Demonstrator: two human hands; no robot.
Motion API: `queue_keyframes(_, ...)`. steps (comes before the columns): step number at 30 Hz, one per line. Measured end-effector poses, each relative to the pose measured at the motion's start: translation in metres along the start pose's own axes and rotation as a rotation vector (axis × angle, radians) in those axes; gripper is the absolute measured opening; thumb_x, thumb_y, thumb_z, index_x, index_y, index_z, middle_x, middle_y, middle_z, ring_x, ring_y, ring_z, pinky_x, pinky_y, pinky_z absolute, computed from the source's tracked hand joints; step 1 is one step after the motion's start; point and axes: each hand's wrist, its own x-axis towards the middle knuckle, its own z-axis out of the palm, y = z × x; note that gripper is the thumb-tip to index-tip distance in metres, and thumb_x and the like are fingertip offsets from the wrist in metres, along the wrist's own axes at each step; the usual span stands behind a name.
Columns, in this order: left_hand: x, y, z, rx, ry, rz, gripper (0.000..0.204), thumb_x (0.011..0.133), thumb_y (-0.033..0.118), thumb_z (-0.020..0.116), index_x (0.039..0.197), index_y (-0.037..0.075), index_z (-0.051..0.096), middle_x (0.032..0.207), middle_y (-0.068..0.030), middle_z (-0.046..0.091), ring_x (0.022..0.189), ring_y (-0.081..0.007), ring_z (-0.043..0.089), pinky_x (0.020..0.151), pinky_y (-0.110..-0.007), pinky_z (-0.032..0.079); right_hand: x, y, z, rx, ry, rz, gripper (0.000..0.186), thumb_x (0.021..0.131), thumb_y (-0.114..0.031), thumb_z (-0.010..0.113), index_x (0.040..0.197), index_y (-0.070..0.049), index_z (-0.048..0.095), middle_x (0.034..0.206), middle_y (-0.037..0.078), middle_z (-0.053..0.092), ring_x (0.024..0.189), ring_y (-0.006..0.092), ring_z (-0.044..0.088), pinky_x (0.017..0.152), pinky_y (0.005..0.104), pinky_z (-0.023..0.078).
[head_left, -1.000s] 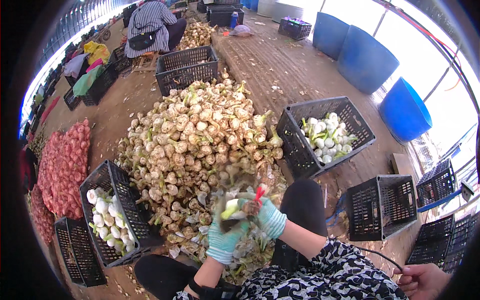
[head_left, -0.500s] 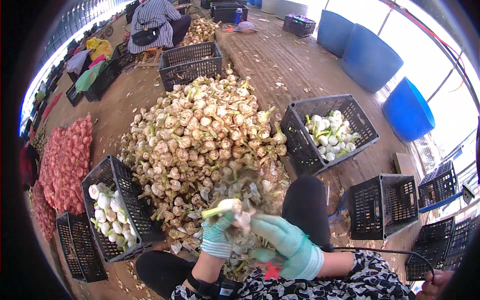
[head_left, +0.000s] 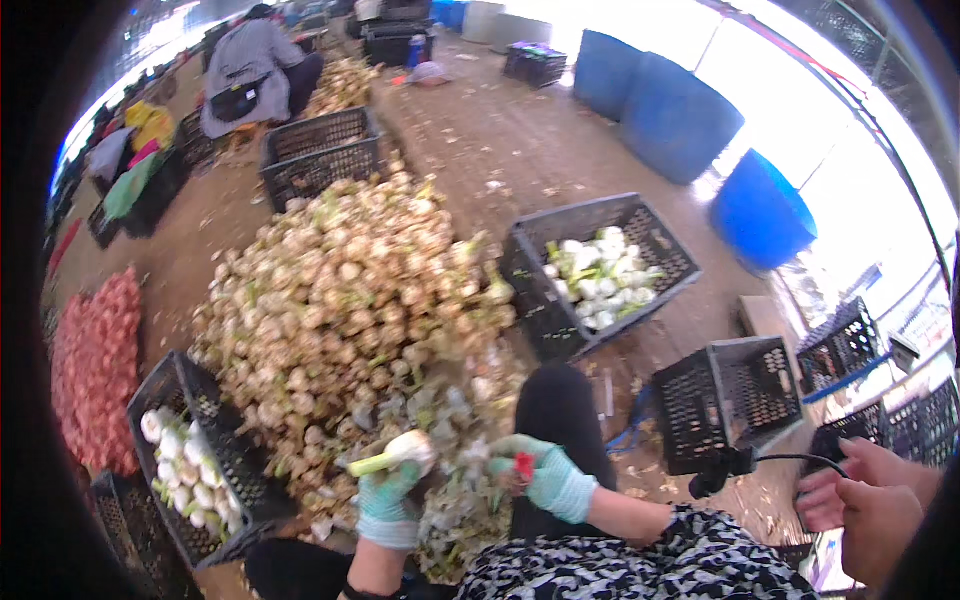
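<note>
My left hand (head_left: pixel 388 497), in a green glove, holds a pale bulb (head_left: pixel 408 449) with a short green stalk that points left. My right hand (head_left: pixel 547 478), also green-gloved, is a little to the right of it and grips a small red-handled cutting tool (head_left: pixel 523 466). The two hands are apart, above a litter of trimmed leaves and my dark-trousered knee (head_left: pixel 560 410). Just beyond them rises a big pile of untrimmed bulbs (head_left: pixel 350 290).
A black crate (head_left: pixel 175 395) of trimmed white bulbs stands at my left, another (head_left: pixel 520 265) at front right. Empty crates (head_left: pixel 735 405) lie to the right. Red mesh sacks (head_left: pixel 95 370) are far left, blue barrels (head_left: pixel 680 120) behind. A person (head_left: pixel 255 70) sits beyond; bare hands (head_left: pixel 865 500) hold a black device.
My hands were together on the bulb. They have since parted: the left keeps the bulb, the right has drawn off to the right with the red tool.
</note>
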Motion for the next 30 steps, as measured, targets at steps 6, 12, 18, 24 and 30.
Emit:
queue_keyframes(6, -0.009, 0.000, 0.010, -0.139, 0.101, -0.097, 0.052, 0.063, 0.013, 0.071, 0.108, 0.005, 0.047, 0.091, -0.0094, 0.057, 0.081, -0.0217, 0.058, 0.066, -0.033, 0.052, 0.004, 0.012, -0.041, -0.106, 0.108, -0.211, 0.018, 0.086, -0.010, 0.046, 0.100, -0.002, 0.053, 0.087, 0.003, 0.056, 0.069, 0.0103, 0.051, 0.059, 0.0226, 0.043)
queue_keyframes(12, -0.007, -0.006, 0.013, -0.084, 0.123, -0.126, 0.048, 0.064, 0.016, 0.069, 0.106, 0.005, 0.048, 0.083, -0.0057, 0.056, 0.074, -0.0189, 0.057, 0.062, -0.033, 0.051, 0.009, 0.017, -0.053, 0.607, -0.007, 0.006, 0.016, 0.084, -0.009, 0.047, 0.098, -0.004, 0.054, 0.083, 0.003, 0.055, 0.066, 0.0118, 0.049, 0.059, 0.0240, 0.041)
queue_keyframes(18, -0.018, 0.008, 0.025, -0.114, -0.062, -0.259, 0.036, 0.079, 0.021, 0.056, 0.110, 0.006, 0.048, 0.110, -0.0082, 0.050, 0.105, -0.0245, 0.045, 0.086, -0.036, 0.038, -0.006, 0.008, -0.029, -0.309, -0.036, -0.138, 0.025, 0.082, -0.003, 0.050, 0.107, -0.003, 0.051, 0.088, 0.002, 0.057, 0.078, 0.0071, 0.051, 0.068, 0.0200, 0.043)
queue_keyframes(24, -0.022, 0.016, 0.049, -0.013, -0.203, -0.130, 0.021, 0.074, 0.022, 0.061, 0.078, 0.006, 0.048, 0.072, -0.0003, 0.042, 0.069, -0.0146, 0.041, 0.065, -0.028, 0.035, -0.017, -0.006, -0.025, -0.583, 0.017, -0.361, 0.024, 0.081, -0.006, 0.053, 0.106, -0.003, 0.052, 0.091, 0.003, 0.058, 0.081, 0.0086, 0.051, 0.071, 0.0216, 0.043)
queue_keyframes(30, -0.029, 0.022, 0.064, 0.051, -0.256, -0.115, 0.021, 0.075, 0.020, 0.059, 0.071, 0.007, 0.043, 0.068, 0.0007, 0.035, 0.063, -0.0118, 0.034, 0.061, -0.023, 0.029, -0.009, 0.004, -0.028, -0.528, -0.014, -0.363, 0.027, 0.079, -0.005, 0.055, 0.106, -0.004, 0.052, 0.099, 0.008, 0.058, 0.087, 0.0137, 0.054, 0.078, 0.0251, 0.042)
